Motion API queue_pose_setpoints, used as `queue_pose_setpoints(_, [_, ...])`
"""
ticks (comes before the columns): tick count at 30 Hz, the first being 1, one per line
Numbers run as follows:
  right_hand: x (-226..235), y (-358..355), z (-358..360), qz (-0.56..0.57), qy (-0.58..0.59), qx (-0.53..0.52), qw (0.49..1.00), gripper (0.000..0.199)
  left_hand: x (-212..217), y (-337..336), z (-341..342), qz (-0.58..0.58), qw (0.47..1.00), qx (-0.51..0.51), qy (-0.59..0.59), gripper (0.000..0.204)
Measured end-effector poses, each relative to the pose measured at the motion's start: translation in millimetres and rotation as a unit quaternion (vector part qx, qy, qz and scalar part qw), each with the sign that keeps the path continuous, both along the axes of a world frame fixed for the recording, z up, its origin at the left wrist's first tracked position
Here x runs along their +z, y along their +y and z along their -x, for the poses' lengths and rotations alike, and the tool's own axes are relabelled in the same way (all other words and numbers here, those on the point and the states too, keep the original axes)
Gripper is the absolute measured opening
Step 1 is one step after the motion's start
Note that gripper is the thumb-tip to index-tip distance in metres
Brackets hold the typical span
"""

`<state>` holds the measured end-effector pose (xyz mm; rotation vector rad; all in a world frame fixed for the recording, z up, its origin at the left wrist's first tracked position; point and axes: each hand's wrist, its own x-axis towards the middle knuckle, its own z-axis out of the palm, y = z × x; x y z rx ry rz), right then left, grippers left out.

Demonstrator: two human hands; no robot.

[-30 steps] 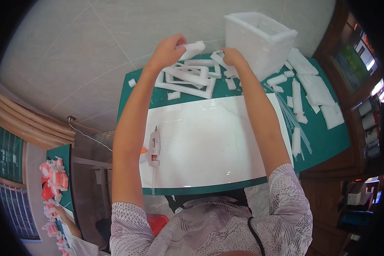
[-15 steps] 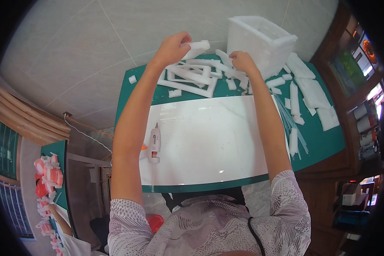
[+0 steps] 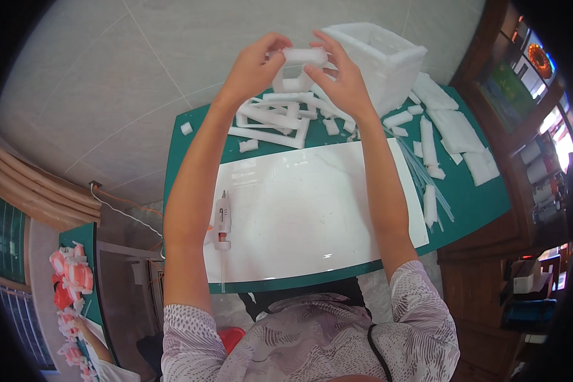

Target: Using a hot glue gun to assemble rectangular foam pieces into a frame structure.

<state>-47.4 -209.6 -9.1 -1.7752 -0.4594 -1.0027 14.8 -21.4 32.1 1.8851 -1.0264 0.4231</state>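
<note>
Above the far edge of the table I hold up a small white foam frame point(image 3: 305, 56), with an opening between its bars. My left hand point(image 3: 254, 70) pinches its left end, thumb and fingers closed together. Around its right end curves my right hand point(image 3: 345, 79), the thumb in front and the fingers spread over the top. Below the hands lie larger white foam frames point(image 3: 267, 135) stacked loosely on the green table point(image 3: 184, 153). Just right of my right hand stands a white open-topped foam box point(image 3: 391, 70).
A glue gun point(image 3: 222, 219) lies on the white board point(image 3: 299, 216), at its left side. Clear glue sticks point(image 3: 436, 194) and foam strips and slabs point(image 3: 458, 130) cover the right side. At far left, another person's arm point(image 3: 94, 340) is near pink-and-white pieces point(image 3: 76, 274).
My right hand has left the foam scraps beside the box and moved up and left to the foam frame. My left hand keeps hold of the frame, which now faces me. The view has shifted slightly.
</note>
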Motion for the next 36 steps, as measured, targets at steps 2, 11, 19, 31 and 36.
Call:
queue_pose_setpoints(2, [7, -2, 6, 0.08, 0.039, 0.022, 0.996, 0.038, 2, 0, 5, -0.021, 1.0, 0.002, -0.004, 0.025])
queue_pose_setpoints(11, [8, -12, 0, 0.118, 0.022, -0.036, 0.992, 0.044, 7, -15, 12, -0.155, 0.96, 0.012, -0.231, 0.033])
queue_pose_setpoints(19, [2, -15, -2, 0.117, 0.077, -0.017, 0.99, 0.034, 11, -27, 26, -0.216, 0.929, 0.074, -0.292, 0.025])
queue_pose_setpoints(31, [17, -20, 16, 0.122, 0.133, 0.056, 0.982, 0.028, 23, -16, 29, -0.199, 0.961, -0.05, -0.184, 0.018])
queue_pose_setpoints(36, [24, -21, 23, 0.12, 0.162, 0.065, 0.977, 0.028, 26, -17, 37, -0.209, 0.957, -0.042, -0.195, 0.018])
